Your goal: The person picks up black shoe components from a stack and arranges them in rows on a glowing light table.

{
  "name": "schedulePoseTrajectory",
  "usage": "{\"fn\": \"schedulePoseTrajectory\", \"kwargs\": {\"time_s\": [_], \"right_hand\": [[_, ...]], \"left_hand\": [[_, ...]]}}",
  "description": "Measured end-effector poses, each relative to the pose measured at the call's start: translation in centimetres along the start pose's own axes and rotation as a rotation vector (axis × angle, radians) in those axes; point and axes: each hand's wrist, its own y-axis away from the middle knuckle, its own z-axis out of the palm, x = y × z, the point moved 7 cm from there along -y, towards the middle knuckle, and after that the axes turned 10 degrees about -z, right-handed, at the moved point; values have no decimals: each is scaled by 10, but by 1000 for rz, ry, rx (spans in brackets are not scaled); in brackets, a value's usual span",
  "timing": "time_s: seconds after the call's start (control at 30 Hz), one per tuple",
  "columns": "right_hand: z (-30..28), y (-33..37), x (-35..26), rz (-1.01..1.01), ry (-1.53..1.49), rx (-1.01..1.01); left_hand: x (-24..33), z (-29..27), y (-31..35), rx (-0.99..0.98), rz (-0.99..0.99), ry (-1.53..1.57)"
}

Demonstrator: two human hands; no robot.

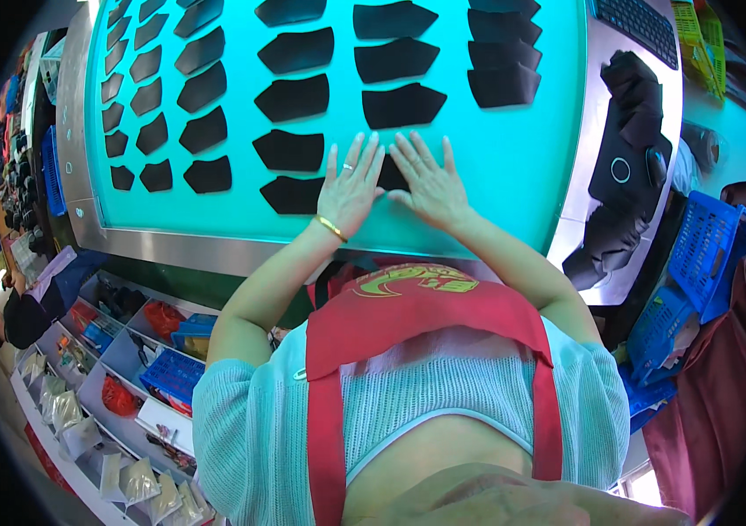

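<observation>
Both my hands lie flat, side by side, near the front edge of a turquoise tabletop (496, 193). Under them is a flat black cut piece (395, 173), mostly covered; only its middle shows between the hands. My left hand (353, 186), with a ring and a yellow bangle, has its fingers stretched forward and grips nothing. My right hand (431, 182) has its fingers spread, also gripping nothing. Just beyond the fingertips lies a similar black piece (403, 106), pointed at its right end. Left of my left hand is another black piece (288, 195).
Several columns of black pieces (206, 128) cover the left and middle. Overlapping ones (503, 85) lie at the upper right. A metal rim (206, 252) borders the table. On the right side are dark crumpled material (632, 96), a mouse (655, 167), a keyboard (636, 31) and blue baskets (704, 250).
</observation>
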Motion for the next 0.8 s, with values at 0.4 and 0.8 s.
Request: {"fn": "schedulePoseTrajectory", "kwargs": {"time_s": [0.4, 0.8], "right_hand": [[-55, 39, 161, 416, 171, 203], [-116, 14, 160, 420, 179, 217]], "left_hand": [[25, -46, -56, 263, 86, 450], [11, -54, -124, 302, 107, 378]]}}
